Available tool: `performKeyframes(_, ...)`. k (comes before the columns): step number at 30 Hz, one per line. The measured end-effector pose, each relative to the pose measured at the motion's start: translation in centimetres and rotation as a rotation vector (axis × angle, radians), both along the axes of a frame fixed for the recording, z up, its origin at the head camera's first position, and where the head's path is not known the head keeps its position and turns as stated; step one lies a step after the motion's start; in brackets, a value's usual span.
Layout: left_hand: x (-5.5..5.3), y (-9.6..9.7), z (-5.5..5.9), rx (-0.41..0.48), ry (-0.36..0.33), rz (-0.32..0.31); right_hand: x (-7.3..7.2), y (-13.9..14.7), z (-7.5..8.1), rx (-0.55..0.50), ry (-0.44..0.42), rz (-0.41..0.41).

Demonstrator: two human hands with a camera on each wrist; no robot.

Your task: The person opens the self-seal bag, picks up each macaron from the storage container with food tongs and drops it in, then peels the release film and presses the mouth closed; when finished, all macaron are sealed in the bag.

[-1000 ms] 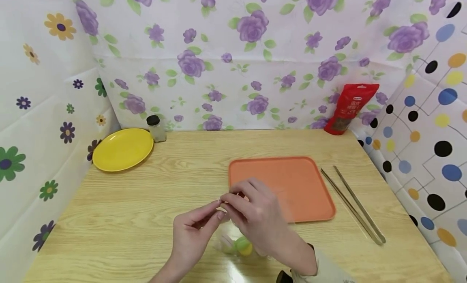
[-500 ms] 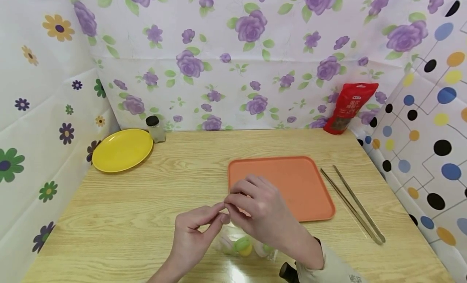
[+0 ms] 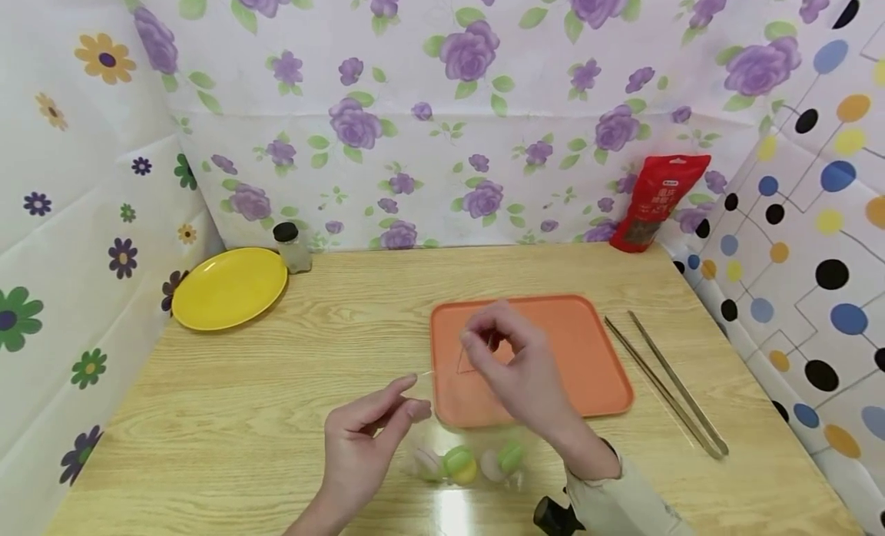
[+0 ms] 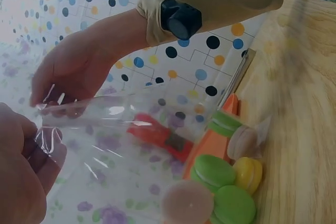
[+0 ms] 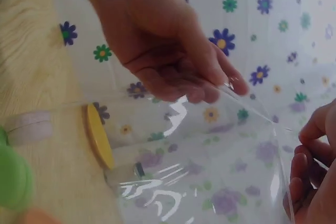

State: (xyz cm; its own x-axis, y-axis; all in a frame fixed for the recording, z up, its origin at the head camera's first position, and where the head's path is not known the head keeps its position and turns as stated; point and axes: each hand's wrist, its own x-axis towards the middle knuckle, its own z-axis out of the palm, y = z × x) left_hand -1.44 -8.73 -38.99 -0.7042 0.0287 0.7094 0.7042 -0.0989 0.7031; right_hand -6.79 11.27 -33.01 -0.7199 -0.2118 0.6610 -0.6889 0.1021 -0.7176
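Observation:
A clear plastic bag [image 4: 105,145] stretches between both hands, its mouth spread apart. My left hand [image 3: 366,444] pinches one side of the mouth between thumb and fingers. The opposite side is pinched by my right hand [image 3: 518,375], which is over the orange tray in the head view. Inside the bag, at its lower end, are several macarons: green ones [image 4: 233,205], a yellow one [image 4: 248,175] and pale pink ones [image 4: 186,203]. In the right wrist view the left hand [image 5: 157,40] grips the film across from the right hand [image 5: 317,166].
An orange tray [image 3: 594,375] lies just beyond the hands. Metal tongs [image 3: 681,398] rest to its right. A yellow plate [image 3: 228,289] and a black-capped jar [image 3: 293,248] stand at the back left, a red pouch [image 3: 660,202] at the back right.
My right hand has moved up and to the right, away from the left hand, which has barely moved. The bag's mouth is now drawn apart and more macarons show in the head view.

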Motion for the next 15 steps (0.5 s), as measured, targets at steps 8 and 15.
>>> performKeyframes(8, -0.7, -0.6, -0.7, 0.071, -0.010, -0.024, -1.4, 5.0, 0.5, -0.378, -0.420, -0.151)
performKeyframes(15, -1.3, -1.2, -0.8, 0.111, -0.026, -0.078, -1.9, 12.5, 0.3, -0.656, -0.475, -0.275)
